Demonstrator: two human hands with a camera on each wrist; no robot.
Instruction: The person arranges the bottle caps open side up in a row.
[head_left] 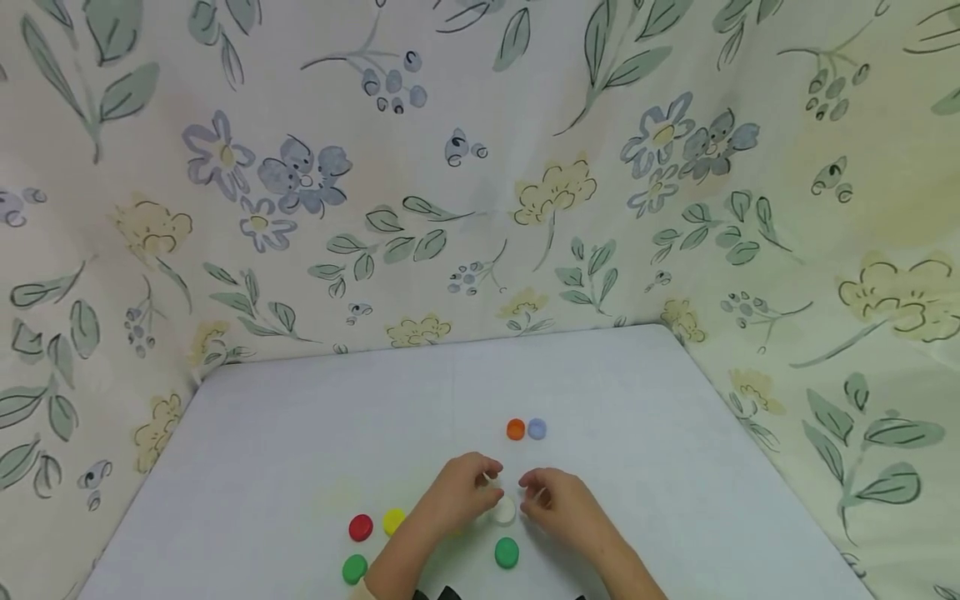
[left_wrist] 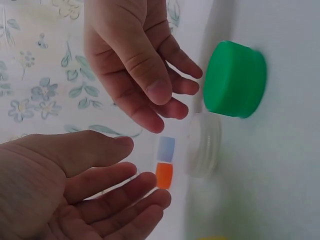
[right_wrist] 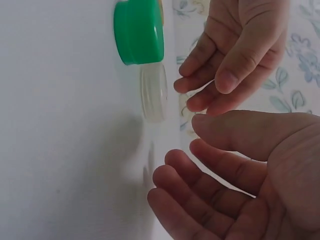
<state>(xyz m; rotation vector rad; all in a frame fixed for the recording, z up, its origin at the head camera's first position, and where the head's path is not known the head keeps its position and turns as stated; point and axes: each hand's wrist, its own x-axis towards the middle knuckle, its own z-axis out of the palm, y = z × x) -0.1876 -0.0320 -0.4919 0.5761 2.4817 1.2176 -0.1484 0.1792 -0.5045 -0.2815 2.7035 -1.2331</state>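
Note:
A translucent white bottle cap [head_left: 504, 511] lies on the table between the two hands. Just left of it, the left hand [head_left: 467, 492] hovers with loosely bent fingers and holds nothing. On the other side the right hand [head_left: 553, 502] is in a similar relaxed pose, also holding nothing. Both wrist views show the fingertips apart from the white cap [left_wrist: 204, 145]. A taller green cap [head_left: 507, 553] sits on the near side of the white one; the right wrist view shows this green cap [right_wrist: 140, 32] beside it too.
Farther back, an orange cap [head_left: 515, 429] and a light blue cap [head_left: 537, 429] lie side by side. Near the left forearm are a red cap [head_left: 361, 527], a yellow cap [head_left: 393, 522] and another green cap [head_left: 355, 569]. Floral cloth [head_left: 420, 275] surrounds the white table [head_left: 300, 425].

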